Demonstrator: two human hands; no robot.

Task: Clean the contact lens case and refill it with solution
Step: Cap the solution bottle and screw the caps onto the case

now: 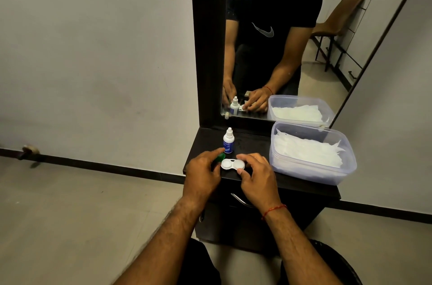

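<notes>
Bare bench (252,144) is lying open at frame centre, between the solution bottle (228,141) standing left and the plastic tub (308,173) blocking the right; the mirror (268,27) is closing off the back.

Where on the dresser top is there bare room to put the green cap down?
Bare dresser top lies behind the lens case, between the solution bottle and the tissue container. Crowded at the front: left hand, green cap and right hand flank the case.
</notes>
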